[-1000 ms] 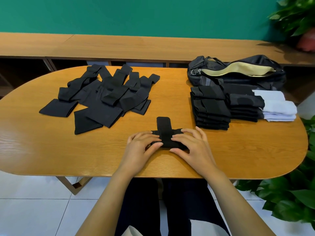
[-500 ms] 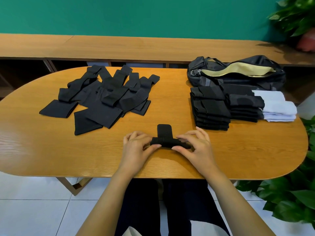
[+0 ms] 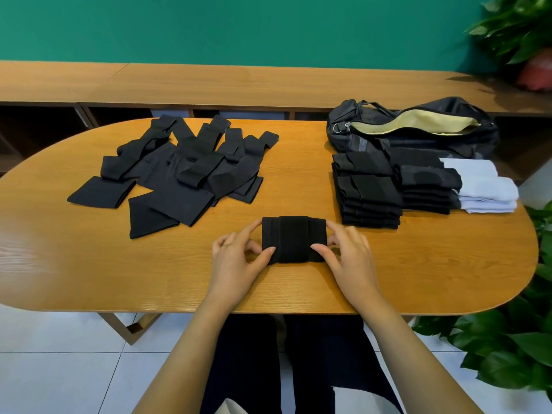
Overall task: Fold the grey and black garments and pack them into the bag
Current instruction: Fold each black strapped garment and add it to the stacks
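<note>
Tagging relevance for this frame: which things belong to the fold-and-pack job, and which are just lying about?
Job: folded black garment, pinched by left hand and right hand; unfolded black pile; folded black stacks; pale folded stack; open bag.
Lying about: wooden bench; potted plant; floor plant.

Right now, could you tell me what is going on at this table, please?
A person is folding garments at the table. The left hand and right hand pinch the two ends of a folded black garment near the front edge. A loose black pile lies on the left; folded stacks sit on the right, in front of the open bag.
</note>
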A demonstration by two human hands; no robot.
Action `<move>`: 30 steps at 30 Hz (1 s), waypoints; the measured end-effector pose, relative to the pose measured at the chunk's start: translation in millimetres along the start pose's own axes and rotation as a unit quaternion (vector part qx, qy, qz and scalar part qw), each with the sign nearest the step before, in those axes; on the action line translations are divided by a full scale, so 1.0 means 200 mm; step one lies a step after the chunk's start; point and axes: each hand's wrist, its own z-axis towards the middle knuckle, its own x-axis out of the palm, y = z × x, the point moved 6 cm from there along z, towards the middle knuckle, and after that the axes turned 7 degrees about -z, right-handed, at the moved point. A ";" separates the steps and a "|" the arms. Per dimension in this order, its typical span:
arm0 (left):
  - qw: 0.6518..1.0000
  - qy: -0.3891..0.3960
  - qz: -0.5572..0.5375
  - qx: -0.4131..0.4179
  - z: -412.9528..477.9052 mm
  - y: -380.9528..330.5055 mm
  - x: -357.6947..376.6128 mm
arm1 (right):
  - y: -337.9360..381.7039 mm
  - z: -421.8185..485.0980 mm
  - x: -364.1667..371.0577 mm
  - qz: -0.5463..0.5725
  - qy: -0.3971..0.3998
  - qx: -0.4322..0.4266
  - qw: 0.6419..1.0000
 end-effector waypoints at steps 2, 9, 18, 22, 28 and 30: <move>1.000 -0.004 0.004 0.000 0.00 0.00 0.00 | 0.00 0.00 0.00 0.003 0.004 0.001 1.000; 1.000 0.000 0.012 -0.002 0.00 0.00 0.00 | 0.02 0.01 0.01 -0.009 0.001 -0.032 0.999; 0.996 0.020 0.086 0.029 0.00 0.00 0.01 | 0.08 -0.01 0.02 -0.070 0.005 -0.124 0.990; 0.990 0.037 0.133 0.026 0.00 0.01 0.03 | 0.10 -0.01 0.05 -0.116 0.060 -0.135 0.982; 0.984 0.038 0.174 -0.007 0.00 0.02 0.03 | 0.11 -0.01 0.02 -0.119 0.055 -0.141 0.981; 0.983 0.031 0.180 -0.023 0.01 0.02 0.03 | 0.08 -0.01 -0.07 -0.112 -0.016 -0.132 0.985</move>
